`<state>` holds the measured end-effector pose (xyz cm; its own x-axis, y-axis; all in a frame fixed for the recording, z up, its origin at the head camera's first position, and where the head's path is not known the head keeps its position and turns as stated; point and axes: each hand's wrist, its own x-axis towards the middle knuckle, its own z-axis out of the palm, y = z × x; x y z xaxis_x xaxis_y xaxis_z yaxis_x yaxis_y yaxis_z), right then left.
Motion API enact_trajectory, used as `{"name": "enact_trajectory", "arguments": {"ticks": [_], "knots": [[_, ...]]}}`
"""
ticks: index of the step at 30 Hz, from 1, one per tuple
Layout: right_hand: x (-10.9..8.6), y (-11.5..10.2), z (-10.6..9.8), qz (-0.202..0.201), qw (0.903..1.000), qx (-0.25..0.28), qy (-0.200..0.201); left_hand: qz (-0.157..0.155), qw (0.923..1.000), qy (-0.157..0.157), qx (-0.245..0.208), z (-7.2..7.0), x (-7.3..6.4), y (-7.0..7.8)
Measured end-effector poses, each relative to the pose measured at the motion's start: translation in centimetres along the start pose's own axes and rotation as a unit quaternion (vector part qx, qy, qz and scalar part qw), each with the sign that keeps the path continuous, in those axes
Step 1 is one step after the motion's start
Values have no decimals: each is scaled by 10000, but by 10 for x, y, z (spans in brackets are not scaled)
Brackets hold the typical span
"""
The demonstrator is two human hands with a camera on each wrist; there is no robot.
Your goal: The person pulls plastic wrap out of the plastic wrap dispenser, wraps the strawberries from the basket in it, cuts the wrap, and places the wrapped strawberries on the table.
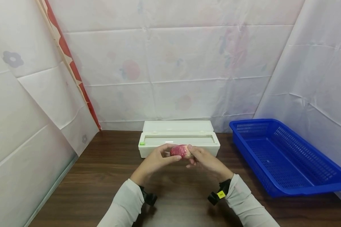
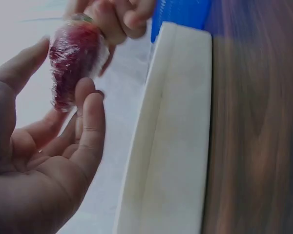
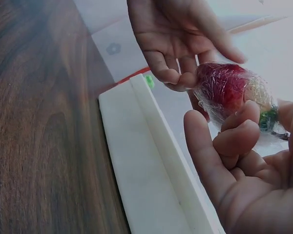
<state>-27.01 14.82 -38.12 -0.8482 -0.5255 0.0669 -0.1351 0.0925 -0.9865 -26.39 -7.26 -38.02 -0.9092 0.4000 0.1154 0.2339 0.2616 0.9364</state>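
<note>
Between the two hands is a red fruit (image 1: 179,151) wrapped in clear, shiny, wrinkled cling film. A pale patch and a green stem end (image 3: 268,118) show through the film in the right wrist view; its exact kind is unclear. My left hand (image 1: 156,160) holds the red end between thumb and fingers. At the green end, my right hand (image 1: 209,161) pinches it with the thumb on top and the fingers curled below. Just behind the hands stands a white cling film dispenser (image 1: 147,151), its lid (image 1: 177,126) raised. A green slider (image 1: 142,143) sits at its left end.
A blue perforated plastic basket (image 1: 245,157) stands on the right of the dark wooden table (image 1: 102,183). Pale printed sheets (image 1: 173,56) hang at the back and both sides. The dispenser lies close to the back sheet.
</note>
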Motion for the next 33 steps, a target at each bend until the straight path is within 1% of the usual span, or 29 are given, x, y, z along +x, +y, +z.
{"name": "enact_trajectory", "arguments": {"ticks": [2,4,5,7,10,13,15,19,23,26,30,33], "knots": [[1,-1,0,-5,9998,-175,74,383,9981,73,487,-1,0,0],[1,-1,0,0,9995,-300,131,766,9931,176,872,-2,0,-1],[1,-1,0,-13,9991,-387,150,900,9902,236,1039,-2,0,-1],[1,-1,-1,9,9986,-478,220,1111,9858,301,1222,-2,0,-1],[-1,-1,-1,-29,9977,-630,247,1267,9820,363,1352,-3,0,-2],[-4,-2,-3,-46,9978,-629,200,1396,9787,386,1457,-4,0,-4],[-5,-3,-5,-123,9965,-792,224,1438,9777,392,1482,-5,0,-5],[-8,-5,-11,-279,9924,-1162,306,1366,9791,393,1452,-7,1,-5],[-10,-9,-14,-361,9907,-1277,306,1252,9798,425,1498,-9,1,-4],[-14,-18,-10,-554,9889,-1339,322,1163,9807,476,1499,-10,0,-3],[-19,-28,-6,-840,9835,-1526,481,1045,9820,491,1498,-10,0,-3],[-18,-25,-7,-931,9779,-1748,668,1017,9816,487,1538,-11,-1,-3]]}}
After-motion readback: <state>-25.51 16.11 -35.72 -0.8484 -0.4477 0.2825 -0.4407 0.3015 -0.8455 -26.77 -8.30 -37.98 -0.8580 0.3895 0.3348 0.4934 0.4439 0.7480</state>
